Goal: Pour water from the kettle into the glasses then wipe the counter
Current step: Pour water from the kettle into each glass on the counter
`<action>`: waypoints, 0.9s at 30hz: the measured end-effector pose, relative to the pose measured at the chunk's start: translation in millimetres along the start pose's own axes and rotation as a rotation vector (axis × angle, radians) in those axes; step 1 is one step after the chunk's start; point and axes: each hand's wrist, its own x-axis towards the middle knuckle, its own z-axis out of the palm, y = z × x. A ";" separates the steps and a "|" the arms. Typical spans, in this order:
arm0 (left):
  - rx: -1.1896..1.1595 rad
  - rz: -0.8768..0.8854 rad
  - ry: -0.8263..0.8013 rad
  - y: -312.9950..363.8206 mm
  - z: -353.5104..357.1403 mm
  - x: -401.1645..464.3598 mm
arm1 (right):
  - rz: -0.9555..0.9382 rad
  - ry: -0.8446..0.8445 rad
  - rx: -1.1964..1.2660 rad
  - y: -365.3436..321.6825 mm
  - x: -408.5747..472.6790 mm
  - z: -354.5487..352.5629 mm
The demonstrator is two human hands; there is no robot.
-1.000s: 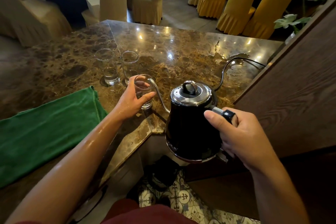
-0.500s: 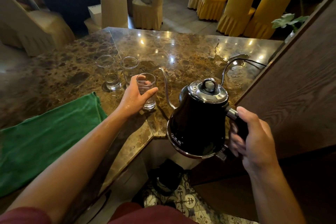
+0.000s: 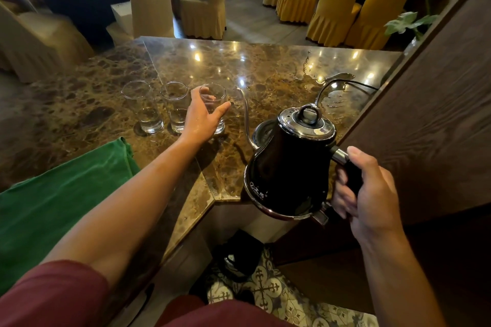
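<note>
Beyond the counter's far edge stand yellow-covered chairs (image 3: 337, 5) and a leafy plant (image 3: 406, 24); patterned floor tiles (image 3: 268, 289) lie below its near edge.

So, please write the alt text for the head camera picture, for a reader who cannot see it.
A person's right hand holds a black gooseneck kettle by its handle above a brown marble counter, while the left hand grips the nearest of three glasses standing in a row. A green cloth lies on the counter at the left.
</note>
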 end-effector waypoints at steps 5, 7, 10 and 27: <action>-0.008 -0.012 0.019 -10.0 8.1 1.2 | -0.022 0.036 0.011 -3.0 8.7 1.6; -0.007 -0.005 0.021 -12.2 9.3 2.2 | -0.038 0.051 0.008 -7.1 13.8 3.8; -0.009 -0.008 0.018 -14.9 9.8 3.4 | -0.077 0.089 0.026 -15.8 25.6 9.6; -0.010 0.007 0.020 -16.7 11.9 2.7 | -0.238 0.247 -0.013 1.3 109.8 34.9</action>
